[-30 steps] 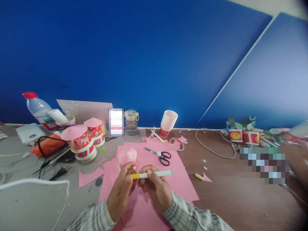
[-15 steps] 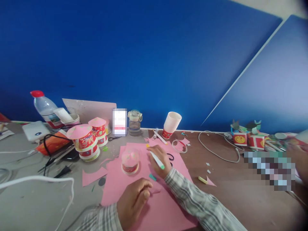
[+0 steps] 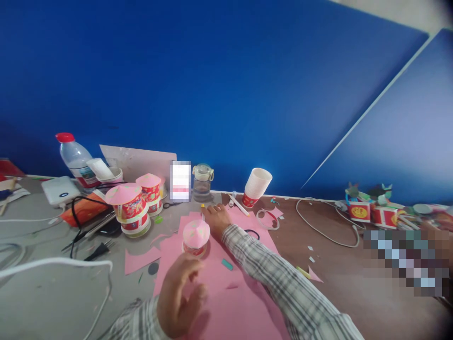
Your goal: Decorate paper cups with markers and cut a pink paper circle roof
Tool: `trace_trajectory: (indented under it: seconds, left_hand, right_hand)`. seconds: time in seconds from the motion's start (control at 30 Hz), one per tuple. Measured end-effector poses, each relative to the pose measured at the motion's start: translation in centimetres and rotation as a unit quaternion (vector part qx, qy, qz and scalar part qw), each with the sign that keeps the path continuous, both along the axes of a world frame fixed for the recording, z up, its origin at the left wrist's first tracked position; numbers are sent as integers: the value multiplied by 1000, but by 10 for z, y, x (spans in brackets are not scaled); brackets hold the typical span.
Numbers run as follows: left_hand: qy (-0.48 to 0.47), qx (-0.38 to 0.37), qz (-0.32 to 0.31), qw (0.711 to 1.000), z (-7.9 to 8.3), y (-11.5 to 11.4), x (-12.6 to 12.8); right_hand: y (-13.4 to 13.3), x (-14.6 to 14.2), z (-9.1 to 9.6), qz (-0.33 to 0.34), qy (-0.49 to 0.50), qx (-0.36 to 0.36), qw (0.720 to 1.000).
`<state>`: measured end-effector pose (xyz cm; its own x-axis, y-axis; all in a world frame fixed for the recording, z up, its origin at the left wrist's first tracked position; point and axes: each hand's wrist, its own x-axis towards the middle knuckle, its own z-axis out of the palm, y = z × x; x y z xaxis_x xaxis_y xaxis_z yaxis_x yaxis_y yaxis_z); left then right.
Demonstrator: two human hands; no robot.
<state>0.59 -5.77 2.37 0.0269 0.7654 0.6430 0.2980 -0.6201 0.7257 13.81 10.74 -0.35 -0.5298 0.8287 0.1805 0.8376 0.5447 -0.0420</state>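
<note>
My right hand (image 3: 217, 219) reaches over the pink paper (image 3: 240, 302), palm down. At its fingertips is a slim white marker (image 3: 203, 213) with a yellow end, mostly hidden by the fingers. My left hand (image 3: 180, 295) hovers in front, curled, its thumb and fingers apart with nothing between them. Just beyond it a small red paper cup with a pink cone roof (image 3: 196, 234) stands on the paper. A teal strip (image 3: 227, 264) lies to the right of the cup.
Several pink-roofed red cups (image 3: 129, 208) stand to the left, near a plastic bottle (image 3: 76, 163) and cables. A glass jar (image 3: 203, 183) and a stack of paper cups (image 3: 257, 186) stand at the back. Another person's hand (image 3: 442, 243) is at far right.
My right hand has moved left and away from me, behind the small cup. My left hand has shifted left and opened wider. The green-ended marker no longer shows above the right hand.
</note>
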Motion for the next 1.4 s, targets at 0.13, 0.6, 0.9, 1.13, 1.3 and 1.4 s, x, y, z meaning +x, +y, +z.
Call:
trace_trajectory:
  seconds: [0.13,0.6,0.9,1.13,1.3,1.4]
  left_hand:
    - [-28,-25,71,997,22,29,-21]
    - [240,-278,-13,930,-26,74,-67]
    - [251,-250,58,933,-28,73,-38]
    - [191,-237,58,951,-26,74,-35]
    - [38,-258,-64,963,-11,71,-35]
    - [-31,-277,-118,953,-4,66,-29]
  right_hand:
    - [10,28,10,-84,-6,-6,996]
    - [38,74,-12,-256,164,-32,952]
    - [7,68,29,-199,303,2,932]
    - [-77,65,77,-63,586,-125,798]
    - [-108,70,85,14,745,-268,610]
    - [-118,64,79,36,748,-304,590]
